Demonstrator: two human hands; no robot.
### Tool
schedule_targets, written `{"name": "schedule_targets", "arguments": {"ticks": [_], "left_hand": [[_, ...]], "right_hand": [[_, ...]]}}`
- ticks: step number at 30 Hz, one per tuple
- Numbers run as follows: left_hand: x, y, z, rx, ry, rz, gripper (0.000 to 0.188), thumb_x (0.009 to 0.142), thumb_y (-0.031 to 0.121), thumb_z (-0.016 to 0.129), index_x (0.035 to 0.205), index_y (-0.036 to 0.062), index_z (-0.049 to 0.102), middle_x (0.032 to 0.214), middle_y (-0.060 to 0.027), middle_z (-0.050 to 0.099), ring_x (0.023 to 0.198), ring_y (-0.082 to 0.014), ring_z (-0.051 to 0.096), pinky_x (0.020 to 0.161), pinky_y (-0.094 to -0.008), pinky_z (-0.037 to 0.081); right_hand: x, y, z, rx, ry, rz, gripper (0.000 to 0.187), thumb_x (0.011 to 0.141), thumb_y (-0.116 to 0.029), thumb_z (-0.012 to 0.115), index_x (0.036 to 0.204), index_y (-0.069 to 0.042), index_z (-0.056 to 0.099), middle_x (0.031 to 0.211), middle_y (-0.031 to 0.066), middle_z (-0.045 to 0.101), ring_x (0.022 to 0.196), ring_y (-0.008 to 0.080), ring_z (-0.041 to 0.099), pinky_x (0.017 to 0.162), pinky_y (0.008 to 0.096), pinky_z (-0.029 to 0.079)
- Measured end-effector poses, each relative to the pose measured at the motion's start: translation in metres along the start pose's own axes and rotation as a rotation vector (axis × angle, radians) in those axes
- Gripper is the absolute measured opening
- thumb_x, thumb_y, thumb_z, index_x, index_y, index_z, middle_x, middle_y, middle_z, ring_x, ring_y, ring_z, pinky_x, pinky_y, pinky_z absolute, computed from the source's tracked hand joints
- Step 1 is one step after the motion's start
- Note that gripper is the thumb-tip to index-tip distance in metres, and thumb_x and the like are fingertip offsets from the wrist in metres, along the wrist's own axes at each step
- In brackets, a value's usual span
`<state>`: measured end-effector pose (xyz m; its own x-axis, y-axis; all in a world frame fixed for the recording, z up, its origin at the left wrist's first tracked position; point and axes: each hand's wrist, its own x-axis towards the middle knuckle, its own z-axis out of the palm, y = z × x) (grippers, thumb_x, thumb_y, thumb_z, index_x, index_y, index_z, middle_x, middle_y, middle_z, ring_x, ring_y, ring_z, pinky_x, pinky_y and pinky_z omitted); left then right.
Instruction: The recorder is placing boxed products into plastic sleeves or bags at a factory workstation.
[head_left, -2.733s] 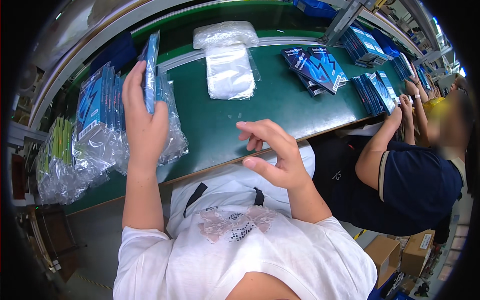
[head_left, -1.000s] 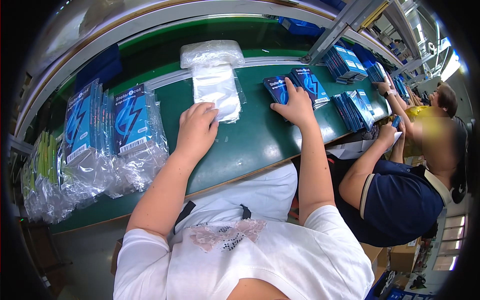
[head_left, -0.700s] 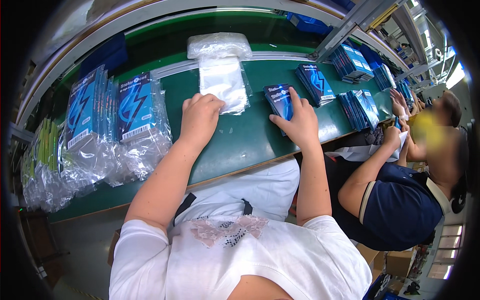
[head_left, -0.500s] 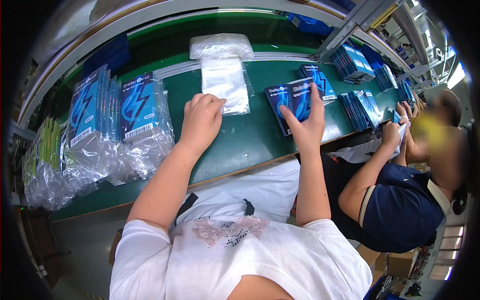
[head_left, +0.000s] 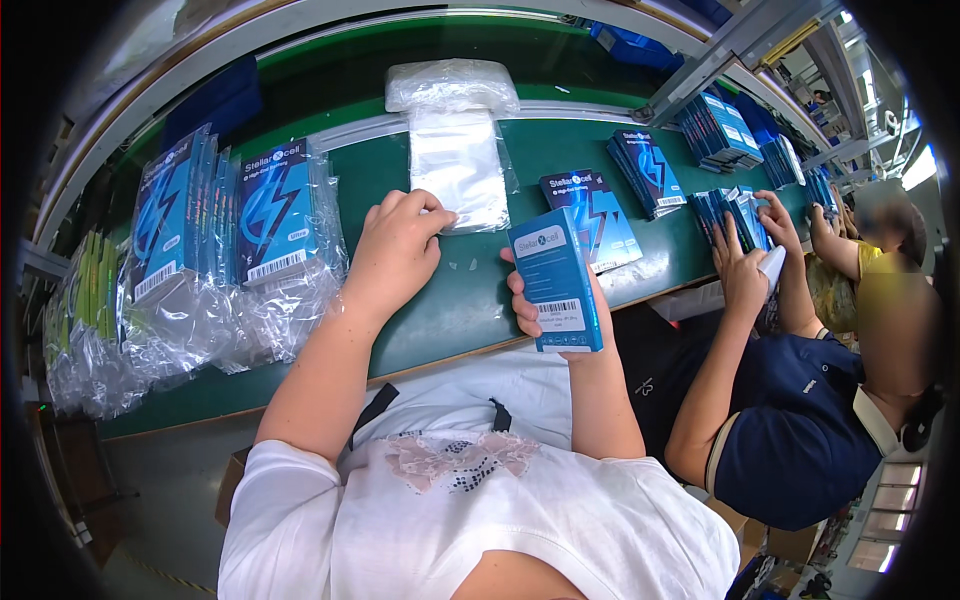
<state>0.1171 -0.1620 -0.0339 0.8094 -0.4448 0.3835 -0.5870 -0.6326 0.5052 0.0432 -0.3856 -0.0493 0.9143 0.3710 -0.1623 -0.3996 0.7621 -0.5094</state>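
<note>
Moved since the earlier frame: one blue box [head_left: 555,285], now drawn off its pile toward me and turned so its barcode label faces up at me; my left hand [head_left: 400,235] keeps its place at the bags. Landmark: the stack of clear bags [head_left: 455,165], on the green table [head_left: 470,310]. Item, right hand [head_left: 524,305]: wrapped around the blue box, fingers along its left edge, held near side of the bag stack and to its right, tilted. Item, left hand: fingers curled together, tips touching the stack's near left corner; whether I pinch a single bag I cannot tell. Item, small box pile [head_left: 600,225]: just right of the stack, fanned. Item, second box pile [head_left: 645,172]: farther right of it. Item, bagged blue boxes [head_left: 275,215]: left of the stack, standing in loose film. Item, folded clear bundle [head_left: 450,88]: touching the stack's far end. Risks, as I judge them: thin film clinging to film could give my left fingers two bags, or none; a loosened grip could let the smooth box slip; a box corner brought in askew could snag or tear a bag mouth.
</note>
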Motion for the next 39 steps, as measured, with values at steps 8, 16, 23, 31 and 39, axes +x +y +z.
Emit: {"name": "schedule_targets", "arguments": {"ticks": [8,16,23,31,39], "left_hand": [[0.004,-0.008,0.007,-0.288,0.092,-0.126,0.017,0.082,0.000,0.063,0.098,0.0009,0.069,0.088,-0.0106,0.057,0.081,-0.0242,0.058,0.075,-0.0312,0.047],[0.005,-0.010,0.001,-0.291,0.142,-0.107,0.015,0.083,0.003,0.063,0.096,0.0015,0.068,0.088,-0.0108,0.059,0.083,-0.0263,0.059,0.075,-0.0337,0.047],[0.007,-0.003,-0.004,-0.369,0.153,-0.154,0.014,0.086,0.004,0.062,0.099,0.0016,0.068,0.090,-0.0084,0.055,0.085,-0.0207,0.056,0.075,-0.0294,0.045],[0.007,-0.009,0.002,-0.371,0.124,-0.078,0.013,0.086,0.004,0.064,0.097,0.0000,0.068,0.094,-0.0094,0.056,0.086,-0.0221,0.058,0.076,-0.0296,0.047],[0.006,-0.007,0.002,-0.553,0.042,-0.134,0.019,0.080,-0.002,0.067,0.100,-0.0007,0.068,0.098,-0.0098,0.057,0.087,-0.0187,0.060,0.076,-0.0286,0.050]], "right_hand": [[0.006,-0.001,0.008,-0.250,0.097,-0.109,0.045,0.092,-0.017,0.056,0.129,0.007,0.044,0.106,0.0125,0.060,0.081,0.0176,0.063,0.064,0.0281,0.053],[0.022,0.007,0.021,-0.116,-0.088,0.061,0.063,0.087,0.000,0.060,0.141,0.008,0.030,0.119,0.0197,0.059,0.096,0.0195,0.067,0.083,0.0300,0.055],[0.024,0.014,0.017,-0.088,-0.038,0.066,0.062,0.087,-0.002,0.060,0.141,0.009,0.031,0.120,0.0198,0.058,0.098,0.0208,0.066,0.084,0.0317,0.055],[0.019,0.018,0.014,-0.086,-0.042,0.001,0.062,0.087,-0.005,0.060,0.140,0.009,0.032,0.123,0.0182,0.057,0.099,0.0195,0.066,0.085,0.0307,0.054],[0.020,0.023,0.018,-0.074,-0.088,0.039,0.061,0.087,-0.006,0.060,0.140,0.009,0.032,0.120,0.0178,0.059,0.097,0.0191,0.066,0.084,0.0307,0.055]]}}
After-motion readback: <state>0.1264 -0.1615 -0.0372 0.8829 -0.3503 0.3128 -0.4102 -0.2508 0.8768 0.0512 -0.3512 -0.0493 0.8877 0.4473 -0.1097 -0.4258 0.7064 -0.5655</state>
